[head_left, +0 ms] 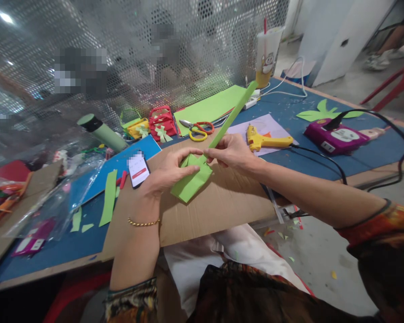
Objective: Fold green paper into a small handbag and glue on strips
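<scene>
A folded green paper piece [192,183], shaped like a small bag or box, is held just above a sheet of brown cardboard [235,199]. My left hand [175,167] grips it from the left, thumb on its front and fingers over its upper edge. My right hand [230,151] pinches a long green paper strip [237,110] near its lower end, where it meets the folded piece. The strip slants up to the right, its far end passing in front of a drink cup. Whether strip and piece are joined is hidden by my fingers.
Scissors [197,130], a small red paper bag [162,123] and a yellow one [138,129] lie behind the cardboard. To the right are a yellow glue gun [267,140], a purple power strip [336,135] and black cables. A phone [138,169] and green scraps [108,197] lie left.
</scene>
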Demonstrator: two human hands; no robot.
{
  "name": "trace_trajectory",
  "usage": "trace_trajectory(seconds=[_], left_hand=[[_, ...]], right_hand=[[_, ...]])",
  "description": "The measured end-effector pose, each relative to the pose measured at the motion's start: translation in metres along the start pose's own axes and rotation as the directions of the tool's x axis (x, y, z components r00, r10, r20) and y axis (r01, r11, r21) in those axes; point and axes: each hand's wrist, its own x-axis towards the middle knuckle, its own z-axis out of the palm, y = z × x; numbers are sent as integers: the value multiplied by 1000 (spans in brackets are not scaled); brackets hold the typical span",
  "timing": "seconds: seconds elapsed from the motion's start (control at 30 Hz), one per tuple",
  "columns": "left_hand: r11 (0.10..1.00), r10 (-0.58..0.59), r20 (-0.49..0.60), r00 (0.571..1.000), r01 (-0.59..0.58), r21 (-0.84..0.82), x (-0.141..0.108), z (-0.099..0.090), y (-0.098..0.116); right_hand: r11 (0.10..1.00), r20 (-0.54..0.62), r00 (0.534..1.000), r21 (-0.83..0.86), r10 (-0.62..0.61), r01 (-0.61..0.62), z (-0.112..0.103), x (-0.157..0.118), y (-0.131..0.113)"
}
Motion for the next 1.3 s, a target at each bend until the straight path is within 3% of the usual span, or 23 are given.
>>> trace_trajectory(seconds=[0.3, 0.57, 0.8, 1.3], left_hand=[[998, 37, -27, 999, -39, -50, -2, 3, 5], [991, -4, -45, 999, -2, -130, -3, 3, 7], [996, 31, -93, 995, -39, -81, -3, 4, 8], [989, 134, -113, 985, -141, -53, -1, 3, 2]], right_hand=[[1000, 12, 1000, 21, 8, -8, 1, 0, 0], [999, 71, 997, 32, -13, 11, -2, 2, 7], [995, 16, 998, 73, 63, -64, 1, 4, 12], [981, 141, 985, 147, 104, -124, 8, 2, 11]])
